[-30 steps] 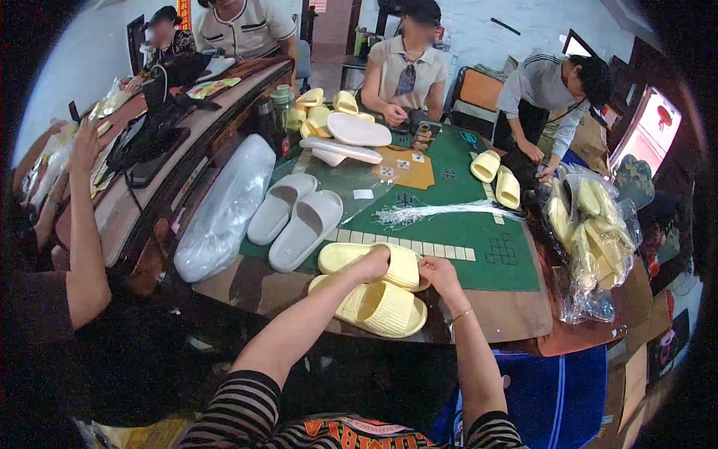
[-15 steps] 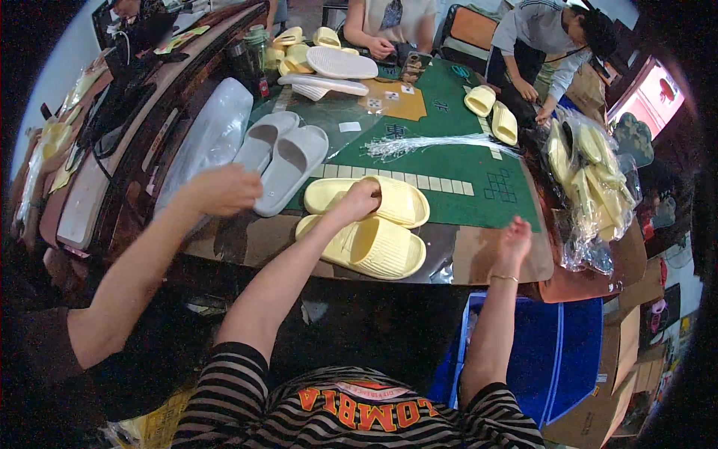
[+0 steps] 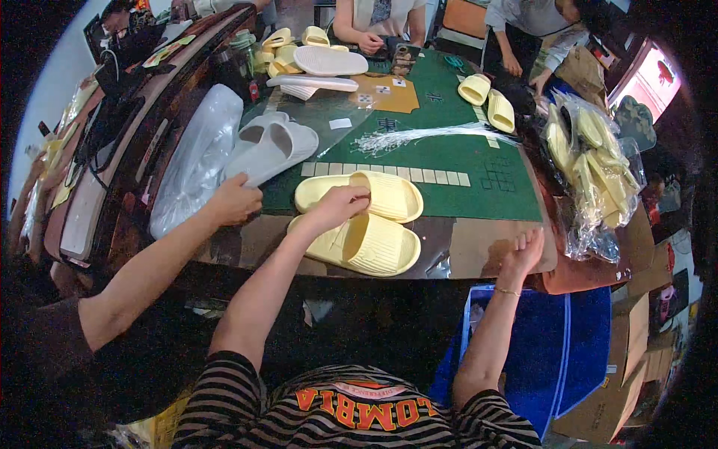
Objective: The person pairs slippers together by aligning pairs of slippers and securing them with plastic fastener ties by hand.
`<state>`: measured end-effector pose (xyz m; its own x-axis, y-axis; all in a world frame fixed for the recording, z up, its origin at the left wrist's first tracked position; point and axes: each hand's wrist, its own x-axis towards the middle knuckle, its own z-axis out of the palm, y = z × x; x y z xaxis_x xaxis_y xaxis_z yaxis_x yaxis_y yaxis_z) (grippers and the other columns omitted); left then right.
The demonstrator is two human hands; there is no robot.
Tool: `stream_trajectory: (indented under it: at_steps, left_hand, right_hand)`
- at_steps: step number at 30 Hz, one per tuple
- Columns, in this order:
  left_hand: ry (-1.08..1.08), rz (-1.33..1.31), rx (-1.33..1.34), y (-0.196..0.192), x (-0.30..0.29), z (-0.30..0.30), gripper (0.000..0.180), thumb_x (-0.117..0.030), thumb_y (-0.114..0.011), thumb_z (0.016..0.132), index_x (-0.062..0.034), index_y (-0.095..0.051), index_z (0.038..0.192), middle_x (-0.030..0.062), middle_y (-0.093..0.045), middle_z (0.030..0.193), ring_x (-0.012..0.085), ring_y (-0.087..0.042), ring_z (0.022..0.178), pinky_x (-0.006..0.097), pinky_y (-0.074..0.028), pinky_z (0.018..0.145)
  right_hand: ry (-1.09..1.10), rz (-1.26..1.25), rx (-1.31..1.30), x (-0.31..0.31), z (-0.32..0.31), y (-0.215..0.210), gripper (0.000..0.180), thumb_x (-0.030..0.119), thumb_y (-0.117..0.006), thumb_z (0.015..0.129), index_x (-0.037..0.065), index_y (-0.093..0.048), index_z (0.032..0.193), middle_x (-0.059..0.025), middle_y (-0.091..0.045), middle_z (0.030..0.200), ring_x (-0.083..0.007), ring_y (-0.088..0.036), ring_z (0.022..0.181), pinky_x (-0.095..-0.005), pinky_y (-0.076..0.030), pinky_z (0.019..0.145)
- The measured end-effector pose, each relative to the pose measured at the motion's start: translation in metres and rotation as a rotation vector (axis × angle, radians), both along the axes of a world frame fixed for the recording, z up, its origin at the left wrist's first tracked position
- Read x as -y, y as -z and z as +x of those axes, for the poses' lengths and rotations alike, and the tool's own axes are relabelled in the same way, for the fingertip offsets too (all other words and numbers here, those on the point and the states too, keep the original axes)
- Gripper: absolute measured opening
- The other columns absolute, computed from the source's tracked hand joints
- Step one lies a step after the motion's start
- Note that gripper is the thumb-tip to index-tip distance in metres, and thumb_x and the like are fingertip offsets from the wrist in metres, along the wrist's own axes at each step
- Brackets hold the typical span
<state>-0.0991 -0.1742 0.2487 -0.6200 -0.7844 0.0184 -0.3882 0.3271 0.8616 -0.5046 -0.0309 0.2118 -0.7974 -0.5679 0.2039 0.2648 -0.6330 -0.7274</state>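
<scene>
Two pale yellow slippers lie side by side at the table's near edge, the near slipper [image 3: 366, 243] and the far slipper [image 3: 374, 193]. My left hand [image 3: 338, 208] reaches over the near one and grips the strap of the far one. My right hand [image 3: 525, 251] rests on the table's near edge to the right, fingers apart and holding nothing. From the left, another person's hand [image 3: 233, 199] reaches to a pair of grey slippers [image 3: 269, 150] beside a clear plastic bag [image 3: 196, 161].
The table [image 3: 479, 251] carries a green mat [image 3: 479, 168], white plastic ties [image 3: 419, 136], more yellow slippers [image 3: 486, 97] and white slippers [image 3: 321, 63]. Bagged yellow slippers [image 3: 594, 165] hang at the right. A blue bin [image 3: 553, 352] stands below. Other people work at the far side.
My right hand left the slippers and moved right to the table's edge. The other person's arm came in from the left toward the grey slippers. My left hand stayed on the yellow slippers.
</scene>
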Motion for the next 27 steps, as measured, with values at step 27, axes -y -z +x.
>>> stream_trajectory:
  at_steps: [27]
  left_hand:
    - [-0.485, -0.285, -0.328, -0.037, -0.114, 0.043, 0.018, -0.005, -0.067, 0.078, 0.0002, -0.055, 0.090, 0.0090, -0.056, 0.081, 0.0186, -0.059, 0.073, 0.031, -0.048, 0.068]
  right_hand:
    - [-0.454, 0.146, -1.668, 0.036, 0.272, -0.083, 0.008, 0.016, -0.061, 0.082, 0.011, -0.060, 0.088, -0.0083, -0.059, 0.074, -0.0276, -0.061, 0.063, -0.0379, -0.047, 0.052]
